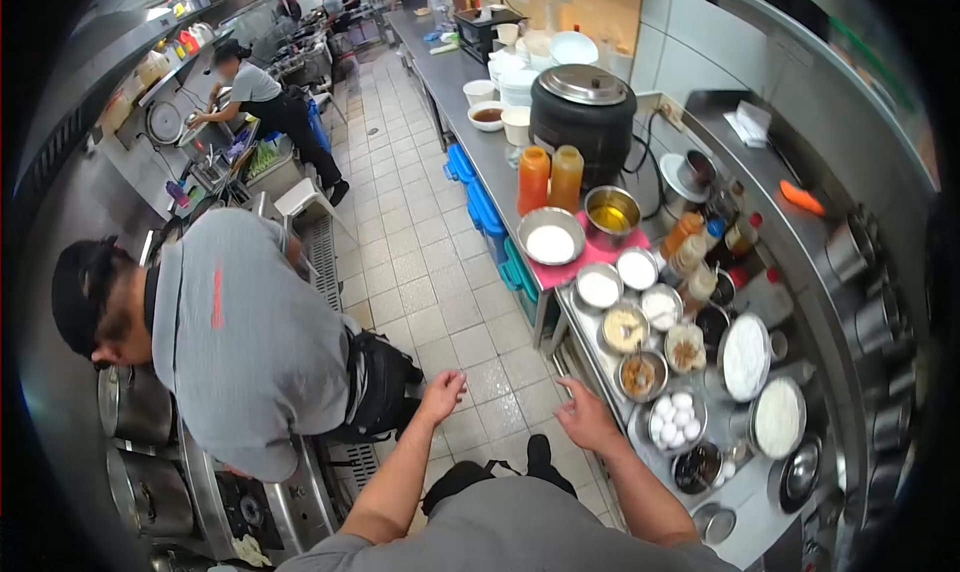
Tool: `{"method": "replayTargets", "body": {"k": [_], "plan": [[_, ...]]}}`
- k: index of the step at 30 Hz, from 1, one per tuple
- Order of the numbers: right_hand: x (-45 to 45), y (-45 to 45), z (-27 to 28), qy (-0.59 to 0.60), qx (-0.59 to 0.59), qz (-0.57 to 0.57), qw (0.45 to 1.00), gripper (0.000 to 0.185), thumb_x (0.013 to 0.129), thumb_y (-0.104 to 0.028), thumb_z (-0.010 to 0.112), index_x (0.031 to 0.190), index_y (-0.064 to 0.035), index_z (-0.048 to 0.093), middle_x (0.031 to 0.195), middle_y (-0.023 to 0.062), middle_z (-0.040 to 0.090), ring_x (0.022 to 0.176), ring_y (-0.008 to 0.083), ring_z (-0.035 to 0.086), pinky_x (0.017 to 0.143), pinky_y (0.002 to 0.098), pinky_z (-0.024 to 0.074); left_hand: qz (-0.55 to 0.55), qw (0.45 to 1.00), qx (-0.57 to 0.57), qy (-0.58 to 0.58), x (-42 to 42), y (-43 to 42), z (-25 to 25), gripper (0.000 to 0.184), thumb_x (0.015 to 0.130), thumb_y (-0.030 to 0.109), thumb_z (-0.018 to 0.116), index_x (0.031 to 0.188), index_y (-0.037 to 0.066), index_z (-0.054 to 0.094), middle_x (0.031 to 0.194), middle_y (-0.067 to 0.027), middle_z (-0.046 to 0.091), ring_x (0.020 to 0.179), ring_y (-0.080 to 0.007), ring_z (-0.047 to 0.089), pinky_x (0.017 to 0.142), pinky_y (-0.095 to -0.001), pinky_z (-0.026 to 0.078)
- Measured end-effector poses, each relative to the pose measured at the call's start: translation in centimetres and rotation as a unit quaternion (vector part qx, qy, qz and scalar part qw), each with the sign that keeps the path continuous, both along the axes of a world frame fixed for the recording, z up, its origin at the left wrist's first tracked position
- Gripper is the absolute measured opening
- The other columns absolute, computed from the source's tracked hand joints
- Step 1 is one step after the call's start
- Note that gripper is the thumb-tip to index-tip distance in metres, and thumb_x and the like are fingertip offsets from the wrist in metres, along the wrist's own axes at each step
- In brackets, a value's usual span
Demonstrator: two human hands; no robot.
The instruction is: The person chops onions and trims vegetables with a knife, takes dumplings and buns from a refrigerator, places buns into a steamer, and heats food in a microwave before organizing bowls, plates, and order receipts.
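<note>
Both of my hands hang in front of my body over the tiled floor. My left hand (441, 396) has its fingers curled inward, and whether anything is in them is too small to tell. My right hand (585, 412) is empty, with its fingers apart, beside the edge of the steel counter (735, 532). Nearest to it on the counter are a bowl of brown food (641, 375) and a bowl of white eggs (676, 420). Farther up stand bowls of white powder (599, 286) and a bowl of yellowish crumbs (625, 328).
A person in a grey shirt (225, 322) bends over the stove at left, close to my left arm. Another person (260, 97) works farther up the aisle. A black soup warmer (583, 112) and sauce bottles (534, 179) stand on the right counter. Blue bins (485, 207) sit below.
</note>
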State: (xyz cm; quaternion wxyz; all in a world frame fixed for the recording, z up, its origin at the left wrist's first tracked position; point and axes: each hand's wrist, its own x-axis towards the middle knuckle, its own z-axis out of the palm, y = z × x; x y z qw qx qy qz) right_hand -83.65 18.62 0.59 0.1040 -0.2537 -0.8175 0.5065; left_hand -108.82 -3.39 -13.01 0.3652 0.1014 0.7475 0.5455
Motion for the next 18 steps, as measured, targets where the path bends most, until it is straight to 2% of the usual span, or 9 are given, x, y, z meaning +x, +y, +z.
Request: {"method": "replayTargets", "body": {"k": [1,4,6,7,8,12,14,15,18], "plan": [[-3.2,1.4,1.3,0.008,-0.008,0.040,0.999,0.047,0.087,-0.009,0.068,0.131,-0.0043,0.054,0.129,0.0209,0.057,0.092,0.0257,0.070,0.079,0.0388,0.0558,-0.038,0.998,-0.014,0.038,-2.4,2.5,2.0,0.038,0.099,0.037,0.061,0.115,0.002,0.062,0.098,-0.0062,0.067,0.087,-0.0162,0.066,0.073,-0.0332,0.054],[-13.1,4.2,5.0,0.065,-0.037,0.089,0.993,0.043,0.088,-0.010,0.067,0.129,-0.0033,0.056,0.123,0.0199,0.061,0.092,0.0248,0.071,0.079,0.0360,0.0560,-0.072,0.996,-0.018,0.052,-10.4,7.4,3.7,0.033,0.101,0.032,0.059,0.118,0.003,0.060,0.108,-0.0077,0.066,0.098,-0.0208,0.066,0.079,-0.0375,0.055],[-19.2,5.8,4.7,0.068,-0.062,0.107,0.990,0.042,0.089,-0.011,0.067,0.128,-0.0034,0.056,0.121,0.0195,0.064,0.091,0.0248,0.071,0.079,0.0354,0.0560,0.053,0.996,0.057,-0.050,-16.0,9.4,3.2,0.038,0.101,0.035,0.057,0.123,0.004,0.058,0.111,-0.0083,0.066,0.095,-0.0227,0.066,0.080,-0.0380,0.055],[-22.5,6.7,4.3,0.065,-0.090,0.123,0.986,0.040,0.090,-0.011,0.067,0.128,-0.0036,0.057,0.118,0.0191,0.066,0.091,0.0248,0.071,0.078,0.0347,0.0560,0.049,0.996,0.062,-0.047,-19.7,10.4,2.0,0.038,0.101,0.035,0.057,0.123,0.004,0.058,0.111,-0.0083,0.066,0.095,-0.0227,0.066,0.080,-0.0380,0.055],[-25.7,7.2,3.7,0.103,-0.114,0.123,0.981,0.033,0.093,-0.016,0.067,0.122,-0.0021,0.060,0.110,0.0139,0.069,0.087,0.0172,0.069,0.073,0.0338,0.0561,0.113,0.988,0.064,-0.084,-23.5,10.9,0.5,0.036,0.101,0.035,0.056,0.122,0.006,0.058,0.110,-0.0068,0.066,0.093,-0.0212,0.065,0.076,-0.0362,0.054],[-35.8,8.9,-0.3,0.084,-0.033,0.102,0.991,0.026,0.097,-0.024,0.063,0.104,0.0002,0.068,0.093,0.0179,0.070,0.080,0.0216,0.067,0.073,0.0353,0.0537,0.225,0.964,-0.015,-0.141,-31.9,10.4,-9.6,0.043,0.098,0.038,0.055,0.131,0.009,0.052,0.125,-0.0108,0.061,0.100,-0.0252,0.062,0.078,-0.0410,0.052],[-37.4,11.0,1.2,0.079,-0.059,0.084,0.992,0.029,0.097,-0.027,0.064,0.088,0.0003,0.067,0.078,0.0157,0.065,0.076,0.0208,0.065,0.071,0.0367,0.0522,0.191,0.962,-0.033,-0.192,-34.9,10.5,-13.5,0.053,0.099,0.043,0.050,0.139,0.008,0.048,0.132,-0.0132,0.056,0.109,-0.0311,0.058,0.082,-0.0449,0.052],[-36.6,13.4,5.1,-0.001,-0.059,0.091,0.994,0.031,0.098,-0.027,0.063,0.084,0.0005,0.063,0.071,0.0127,0.060,0.078,0.0161,0.064,0.071,0.0343,0.0515,0.110,0.967,-0.072,-0.220,-36.2,11.9,-14.3,0.057,0.101,0.046,0.047,0.142,0.007,0.046,0.134,-0.0142,0.054,0.110,-0.0334,0.058,0.084,-0.0470,0.052],[-34.0,16.8,8.2,0.065,-0.096,-0.010,0.993,0.028,0.100,-0.027,0.062,0.090,-0.0010,0.061,0.077,0.0068,0.061,0.080,0.0107,0.063,0.070,0.0302,0.0511,0.012,0.944,-0.257,-0.208,-39.9,13.7,-15.7,0.053,0.101,0.040,0.050,0.143,0.009,0.045,0.134,-0.0168,0.052,0.106,-0.0376,0.060,0.082,-0.0536,0.053]]}}
